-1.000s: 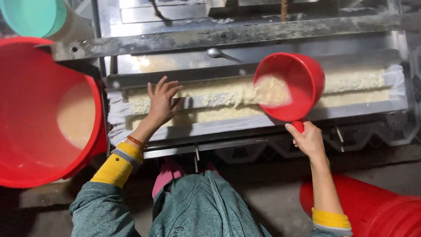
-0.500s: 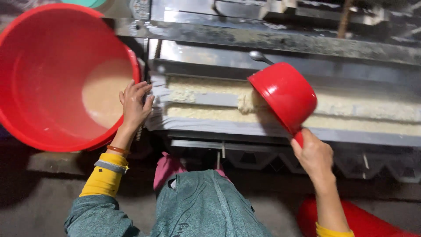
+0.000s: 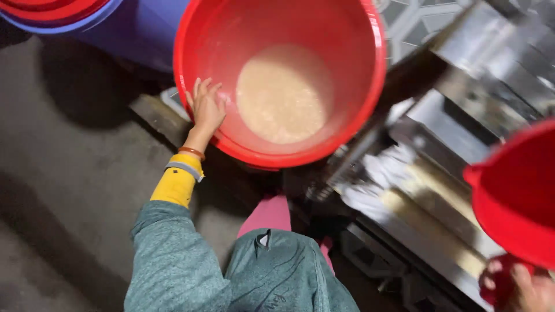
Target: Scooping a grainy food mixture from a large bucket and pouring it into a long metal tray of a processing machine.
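Note:
My left hand (image 3: 206, 108) grips the near rim of a big red tub (image 3: 352, 110) that holds a pool of pale creamy liquid (image 3: 283, 95) at its bottom. My right hand (image 3: 529, 289) at the lower right corner is closed around the handle of a red scoop (image 3: 517, 196), held above a metal trough machine (image 3: 462, 110). A strip of pale mash (image 3: 428, 214) lies on white cloth in the trough. My left arm wears a yellow cuff and a teal-grey sleeve.
A blue drum (image 3: 141, 29) with a red rim stands at the top left behind the tub. Grey concrete floor (image 3: 63, 162) spreads to the left. My pink shoe (image 3: 269, 214) is next to the machine's base.
My view has swung left, off the trough toward the tub. My left hand left the trough's cloth and took the tub's rim. The scoop has moved off the mash to the right edge.

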